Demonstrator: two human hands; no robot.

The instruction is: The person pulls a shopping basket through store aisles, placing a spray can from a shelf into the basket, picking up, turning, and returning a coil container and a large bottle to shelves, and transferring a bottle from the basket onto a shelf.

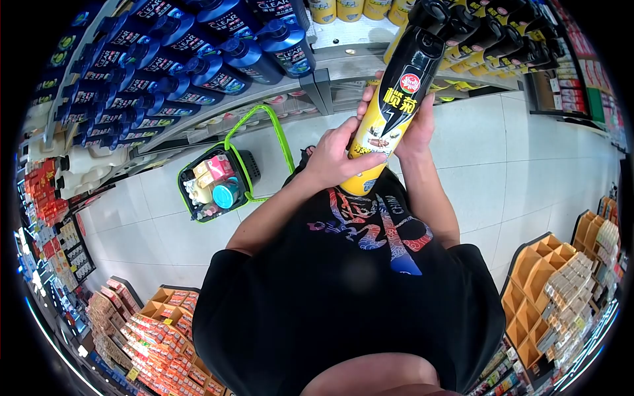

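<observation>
A tall yellow and black insecticide spray can [386,125] with a black cap is held tilted in front of my chest, its printed label facing me. My left hand [338,158] wraps round the lower part, thumb across the front. On the other side, my right hand [417,129] grips the can from behind, with some fingertips showing past its left edge. Similar yellow and black spray cans [492,43] stand in rows on the shelf behind it.
A black shopping basket with a green rim and handle [249,178] stands on the tiled floor [475,158] at left, holding several packages. Blue pump bottles [175,63] fill the shelf at upper left. Wooden display bins [528,284] stand at lower right, stocked racks [162,336] at lower left.
</observation>
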